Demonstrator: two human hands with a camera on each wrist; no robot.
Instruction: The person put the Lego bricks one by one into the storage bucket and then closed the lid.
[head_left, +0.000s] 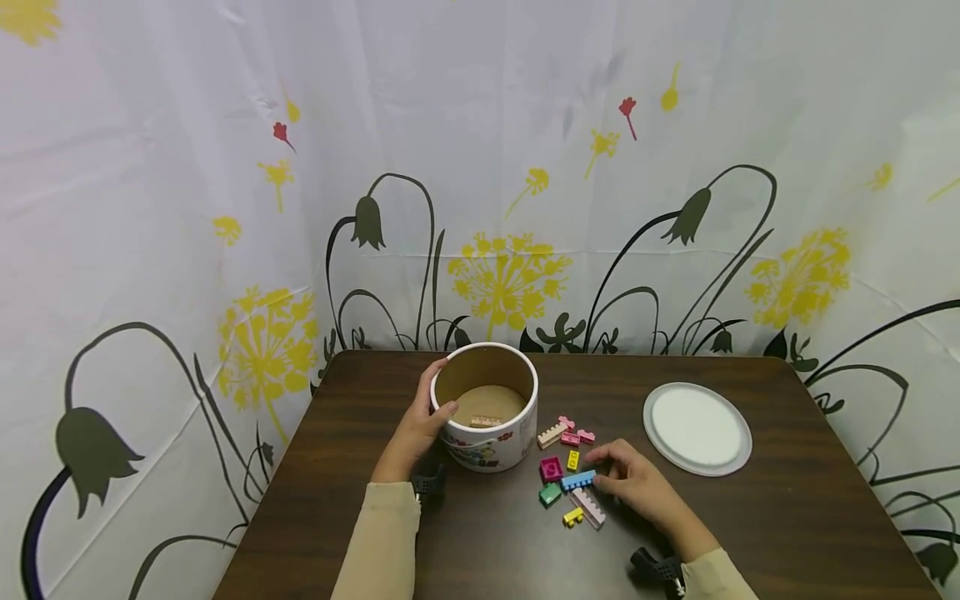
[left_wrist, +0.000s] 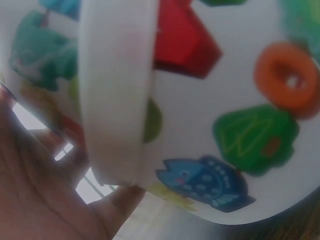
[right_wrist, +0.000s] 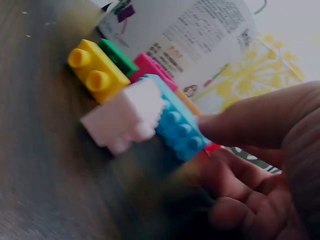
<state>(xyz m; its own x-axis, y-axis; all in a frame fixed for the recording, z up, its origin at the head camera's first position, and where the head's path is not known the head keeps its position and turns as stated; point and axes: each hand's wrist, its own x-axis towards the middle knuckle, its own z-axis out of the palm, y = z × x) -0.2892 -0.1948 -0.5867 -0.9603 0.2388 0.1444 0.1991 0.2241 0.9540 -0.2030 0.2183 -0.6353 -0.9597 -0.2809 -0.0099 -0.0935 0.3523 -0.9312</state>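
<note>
A white bucket (head_left: 495, 446) with printed pictures stands on the table. My left hand (head_left: 415, 425) grips its left side, thumb over the rim and fingers around the outside. In the left wrist view the palm (left_wrist: 45, 195) is beside the bucket's white handle strap (left_wrist: 117, 95). My right hand (head_left: 637, 483) is over the loose building bricks, fingers bent and spread from the thumb. Its thumb (right_wrist: 235, 122) is at the end of a blue brick (head_left: 577, 481). Next to that lie a light pink brick (head_left: 588, 507), a green brick (head_left: 550, 495) and a magenta brick (head_left: 551, 469).
A round white lid (head_left: 697, 429) lies on the table's right. Two yellow bricks (head_left: 573, 461), a beige brick (head_left: 552, 435) and small pink bricks (head_left: 585, 436) lie right of the bucket. A flowered curtain (head_left: 495, 167) hangs behind the table (head_left: 315, 517).
</note>
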